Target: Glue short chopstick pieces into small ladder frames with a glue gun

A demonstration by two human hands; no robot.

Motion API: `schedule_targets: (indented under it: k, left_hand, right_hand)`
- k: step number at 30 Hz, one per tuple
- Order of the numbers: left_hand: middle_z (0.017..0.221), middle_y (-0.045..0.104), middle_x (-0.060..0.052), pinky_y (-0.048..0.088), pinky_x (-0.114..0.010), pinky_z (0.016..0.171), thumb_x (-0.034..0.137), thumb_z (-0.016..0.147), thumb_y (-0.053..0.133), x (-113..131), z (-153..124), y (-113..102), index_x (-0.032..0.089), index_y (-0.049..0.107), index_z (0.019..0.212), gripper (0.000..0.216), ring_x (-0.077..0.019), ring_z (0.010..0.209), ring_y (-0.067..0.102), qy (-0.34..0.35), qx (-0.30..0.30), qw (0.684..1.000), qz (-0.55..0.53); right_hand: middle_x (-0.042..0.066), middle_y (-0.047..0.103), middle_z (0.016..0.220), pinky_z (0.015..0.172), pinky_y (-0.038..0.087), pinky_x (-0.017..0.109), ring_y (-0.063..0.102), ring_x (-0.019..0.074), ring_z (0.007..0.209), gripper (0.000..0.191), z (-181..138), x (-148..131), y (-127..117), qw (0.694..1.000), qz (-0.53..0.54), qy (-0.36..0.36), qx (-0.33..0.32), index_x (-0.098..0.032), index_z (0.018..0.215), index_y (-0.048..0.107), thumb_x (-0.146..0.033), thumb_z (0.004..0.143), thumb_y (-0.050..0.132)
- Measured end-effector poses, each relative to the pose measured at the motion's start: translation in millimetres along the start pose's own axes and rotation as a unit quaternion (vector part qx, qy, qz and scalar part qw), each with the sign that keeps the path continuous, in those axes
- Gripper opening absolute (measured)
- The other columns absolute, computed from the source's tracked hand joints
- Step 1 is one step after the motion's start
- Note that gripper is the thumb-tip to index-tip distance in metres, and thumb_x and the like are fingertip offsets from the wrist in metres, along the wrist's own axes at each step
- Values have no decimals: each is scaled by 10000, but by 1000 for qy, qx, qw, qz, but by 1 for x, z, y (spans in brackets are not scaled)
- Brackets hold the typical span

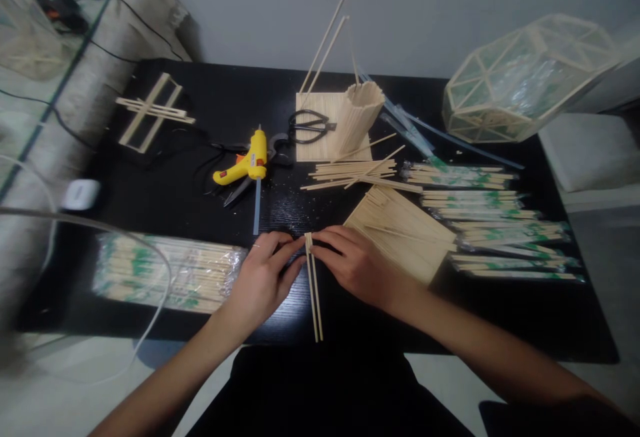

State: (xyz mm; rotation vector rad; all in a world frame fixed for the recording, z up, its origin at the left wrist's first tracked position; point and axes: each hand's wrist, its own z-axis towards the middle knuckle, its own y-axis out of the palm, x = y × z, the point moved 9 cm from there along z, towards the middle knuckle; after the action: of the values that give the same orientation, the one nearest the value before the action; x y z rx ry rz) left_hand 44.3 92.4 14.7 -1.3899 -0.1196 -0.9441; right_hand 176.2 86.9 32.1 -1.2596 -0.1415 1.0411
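Two thin wooden chopsticks (315, 297) lie side by side near the front of the black table, pointing toward me. My left hand (267, 273) pinches their far end from the left side. From the right, the fingers of my right hand (353, 260) press against the same end. At that end a short piece of stick seems to lie across or on the pair; its exact shape is too small to tell. Just beyond my left hand are a yellow glue gun (250, 160) with a glue stick in it and dark-handled pliers (240, 191).
Wrapped chopstick packs lie at left (170, 273) and right (500, 230). Flat stick panels (400, 230), loose sticks (355, 171), black scissors (310, 127) and an upright stick holder (357, 120) stand beyond. A crossed frame (153, 113), white cable (165, 277) and faceted lantern-like frame (530, 83) surround these.
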Motion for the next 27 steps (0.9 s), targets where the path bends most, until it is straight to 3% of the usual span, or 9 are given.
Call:
schedule_targets:
  k: [5,15,22,27]
  left_hand:
    - [1096,668,-102,595,-421,900,193,1030,581,3,4,1,166,704,1256,259,-228,995,650,14,-12,1000,-10]
    - [1201,628,-103,567,-443,1013,175,1012,603,-8,8,6,196,623,1283,272,-240,1136,645,-43,-45,996,-64]
    - [1065,659,-43,598,-379,875,129,927,685,-15,20,6,231,656,1202,295,-199,933,676,-78,-85,989,-96]
    - [1012,658,-23,580,-375,856,61,863,676,-16,26,8,242,666,1170,356,-200,916,661,-76,-97,988,-95]
  right_hand:
    - [165,744,1180,991,609,427,671,254,1115,287,1,-1,-1,1000,6,6,1,-103,1169,747,-67,1045,491]
    - [163,746,1183,996,611,428,679,252,1102,267,-1,3,0,1000,14,11,11,-108,1143,757,-74,1037,515]
    - [152,751,1174,962,620,436,684,258,1100,272,-2,4,1,1000,20,6,10,-143,1166,755,-78,1028,531]
    - [152,749,1183,964,617,439,680,257,1093,277,-1,2,2,1000,20,1,-2,-142,1170,754,-70,1024,529]
